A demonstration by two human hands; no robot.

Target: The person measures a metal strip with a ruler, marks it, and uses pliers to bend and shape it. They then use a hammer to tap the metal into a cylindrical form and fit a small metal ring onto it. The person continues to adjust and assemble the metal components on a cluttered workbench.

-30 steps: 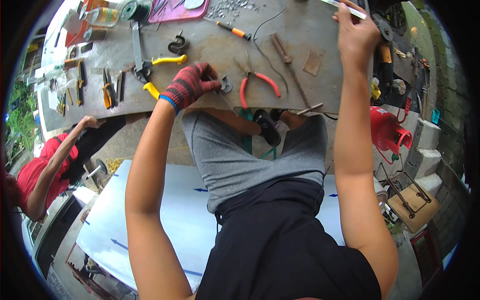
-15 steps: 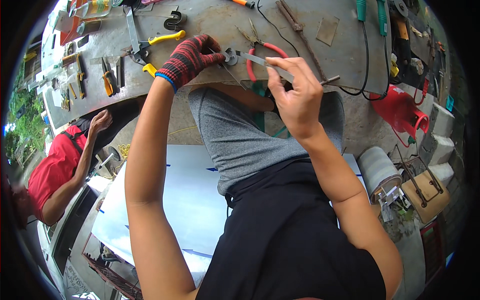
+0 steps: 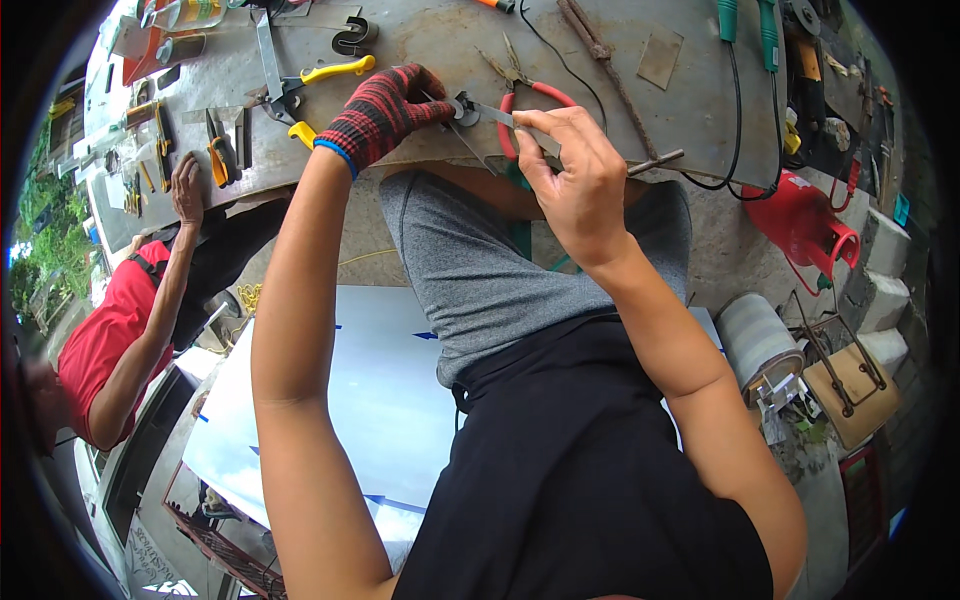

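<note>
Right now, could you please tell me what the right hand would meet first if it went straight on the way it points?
Most likely the small metal piece beside the gloved left hand, just past the tip of the strip in the right hand; depth there is unclear.

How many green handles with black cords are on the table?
2. One green handle lies near the right end of the metal table; the other green handle is just right of it. More could be hidden beyond the picture's top edge.
</note>
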